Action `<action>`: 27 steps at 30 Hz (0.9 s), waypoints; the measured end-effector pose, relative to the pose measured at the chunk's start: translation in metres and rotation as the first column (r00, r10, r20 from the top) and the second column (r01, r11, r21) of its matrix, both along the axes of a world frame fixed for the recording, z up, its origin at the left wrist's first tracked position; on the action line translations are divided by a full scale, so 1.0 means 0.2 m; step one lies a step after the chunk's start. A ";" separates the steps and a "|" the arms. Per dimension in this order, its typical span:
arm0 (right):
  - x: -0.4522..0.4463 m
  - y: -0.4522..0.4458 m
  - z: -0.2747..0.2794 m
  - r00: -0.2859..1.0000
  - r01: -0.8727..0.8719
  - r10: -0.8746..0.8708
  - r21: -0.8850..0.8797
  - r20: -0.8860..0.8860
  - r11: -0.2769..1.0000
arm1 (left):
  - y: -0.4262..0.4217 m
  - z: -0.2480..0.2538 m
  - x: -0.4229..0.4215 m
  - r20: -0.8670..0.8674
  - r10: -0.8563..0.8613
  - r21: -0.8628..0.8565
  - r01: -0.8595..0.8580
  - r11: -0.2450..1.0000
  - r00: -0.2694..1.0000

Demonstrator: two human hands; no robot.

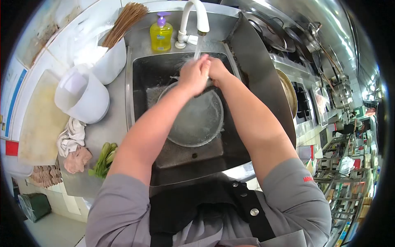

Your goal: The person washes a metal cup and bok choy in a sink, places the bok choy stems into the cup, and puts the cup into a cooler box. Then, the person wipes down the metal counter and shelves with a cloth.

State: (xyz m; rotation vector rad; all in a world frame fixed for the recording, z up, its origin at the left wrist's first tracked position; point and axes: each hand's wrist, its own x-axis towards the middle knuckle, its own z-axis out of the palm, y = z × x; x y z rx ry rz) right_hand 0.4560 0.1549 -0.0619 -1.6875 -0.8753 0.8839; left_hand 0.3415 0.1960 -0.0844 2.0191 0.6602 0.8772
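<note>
Water runs from the white faucet (pixel 201 20) onto my two hands, which press together just under the spout. My left hand (pixel 195 76) is closed, its fingers against the other hand. Beside it, my right hand (pixel 218 70) is closed too, with its fingertips partly hidden. Whether anything lies between the palms, I cannot make out. Below them, a round metal basin (pixel 197 123) filled with cloudy water sits in the dark sink (pixel 142 70).
A yellow soap bottle (pixel 161 35) with a purple pump stands behind the sink. On the left counter are white tubs (pixel 82 96), a bamboo brush (pixel 125 22), rags (pixel 72 136) and green vegetables (pixel 103 160). Beyond the right-hand metal partition (pixel 267 82) are pans (pixel 267 31) and a stove (pixel 302 101).
</note>
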 end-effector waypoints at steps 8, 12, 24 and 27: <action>0.00 0.14 -0.19 0.980 0.090 -0.120 -0.185 -0.159 0.979 | -0.56 0.25 -0.18 0.240 -0.413 0.441 0.280 0.853 0.879; 0.06 0.08 -0.33 0.923 -0.178 0.162 0.016 0.349 0.984 | -0.20 0.21 -0.11 -0.082 -0.246 0.463 0.255 0.849 0.966; -0.04 0.08 0.10 0.865 -0.124 0.283 -0.370 0.415 0.921 | 0.03 -0.16 -0.26 0.278 0.153 -0.909 0.208 0.360 0.948; -0.09 0.11 0.07 0.787 -0.132 0.231 -0.210 0.573 0.969 | -0.05 -0.16 -0.20 0.297 0.117 -0.908 0.243 0.343 0.948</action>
